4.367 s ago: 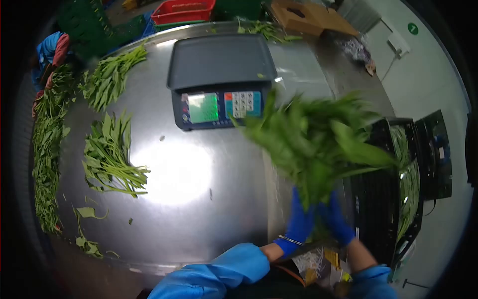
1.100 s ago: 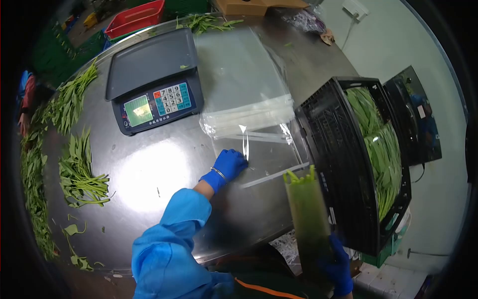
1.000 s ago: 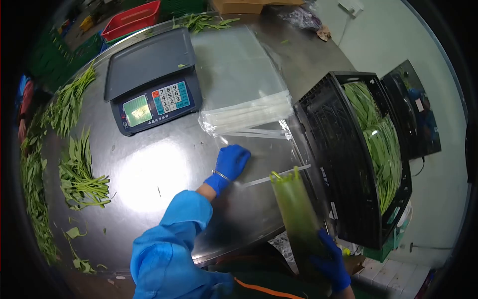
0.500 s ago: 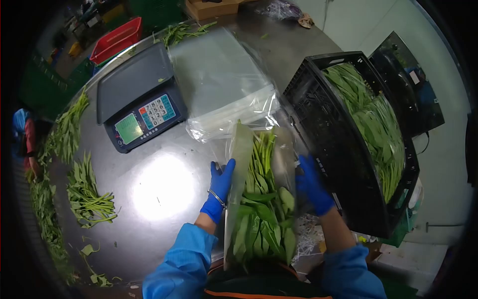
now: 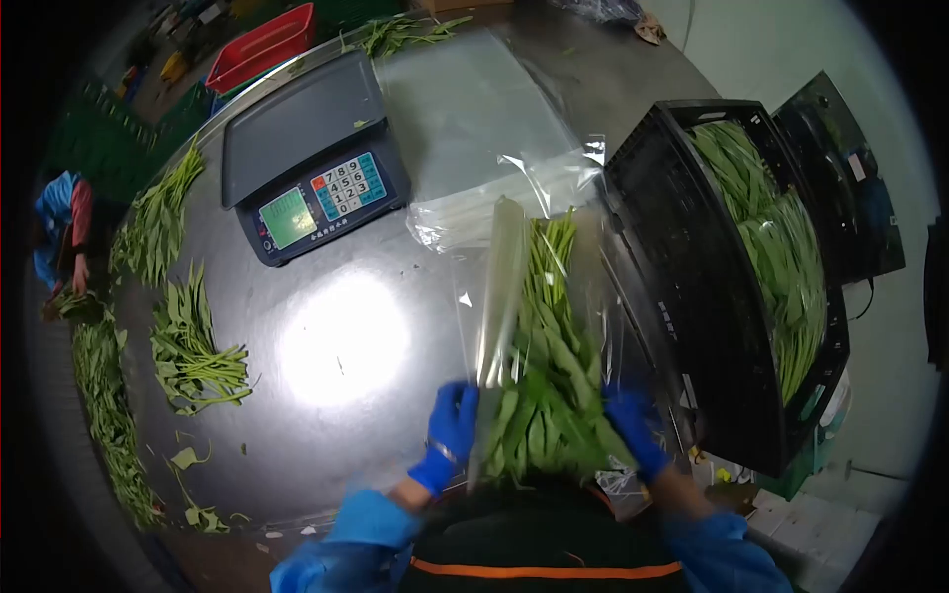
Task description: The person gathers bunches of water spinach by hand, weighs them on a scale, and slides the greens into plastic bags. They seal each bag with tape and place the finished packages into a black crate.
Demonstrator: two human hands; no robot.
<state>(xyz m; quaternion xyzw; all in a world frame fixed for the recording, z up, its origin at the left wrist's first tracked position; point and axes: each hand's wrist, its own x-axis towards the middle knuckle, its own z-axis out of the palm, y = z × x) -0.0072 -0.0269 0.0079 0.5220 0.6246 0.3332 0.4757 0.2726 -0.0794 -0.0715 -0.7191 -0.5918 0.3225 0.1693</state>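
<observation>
In front of me a bundle of leafy greens (image 5: pixel 550 336) lies inside a clear plastic bag (image 5: pixel 501 287), its stems toward the far side and its leaves close to my body. My left hand (image 5: pixel 452 435), in a blue glove, is closed on the near left edge of the bag. On the opposite side, my right hand (image 5: pixel 638 427), also blue-gloved, is at the bag's near right edge beside the leaves, its fingers smeared by motion. Just beyond the bundle lies a stack of clear bags (image 5: pixel 474 128).
A digital scale (image 5: pixel 311 158) stands left of the bag stack. At right, a black crate (image 5: pixel 682 287) holds bagged greens (image 5: pixel 776 257). Loose bunches (image 5: pixel 203 346) line the table's left side, where another person (image 5: pixel 64 222) reaches in. A red basket (image 5: pixel 262 47) sits far left.
Both hands have moved down toward my body along the bag's sides, and my left fingers have closed. The leaves are bunched closer together. The view has shifted slightly.
</observation>
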